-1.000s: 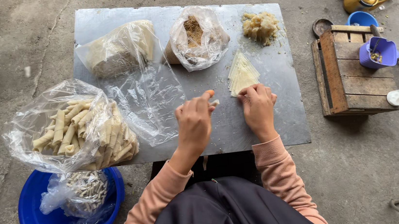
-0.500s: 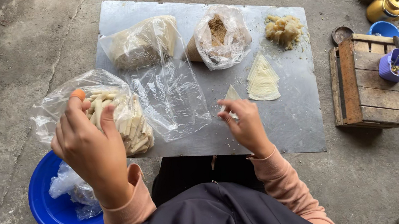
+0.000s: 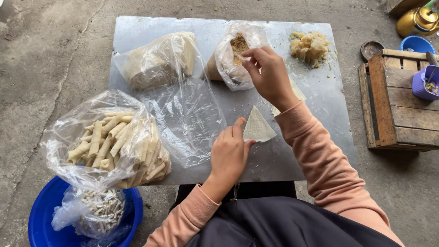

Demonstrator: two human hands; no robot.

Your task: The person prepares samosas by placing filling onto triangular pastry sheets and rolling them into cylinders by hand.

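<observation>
My left hand (image 3: pixel 229 153) rests on the metal sheet (image 3: pixel 309 104) with its fingertips on the edge of a pale triangular wrapper (image 3: pixel 257 127). My right hand (image 3: pixel 267 73) reaches forward to the open plastic bag of brown filling (image 3: pixel 235 52), fingers pinched at its mouth. A stack of more wrappers (image 3: pixel 296 90) is partly hidden behind my right wrist. To the left a clear bag holds several finished pale rolls (image 3: pixel 117 147).
Another bag of wrappers (image 3: pixel 157 62) lies at the back left of the sheet, a lump of pale dough (image 3: pixel 308 46) at the back right. A blue basin (image 3: pixel 65 246) with a bag sits lower left. A wooden crate (image 3: pixel 394 101) with a purple cup (image 3: pixel 433 82) stands right.
My left hand has come back from the bag of rolls to the wrapper on the sheet. My right hand has left the wrapper and reached forward to the filling bag.
</observation>
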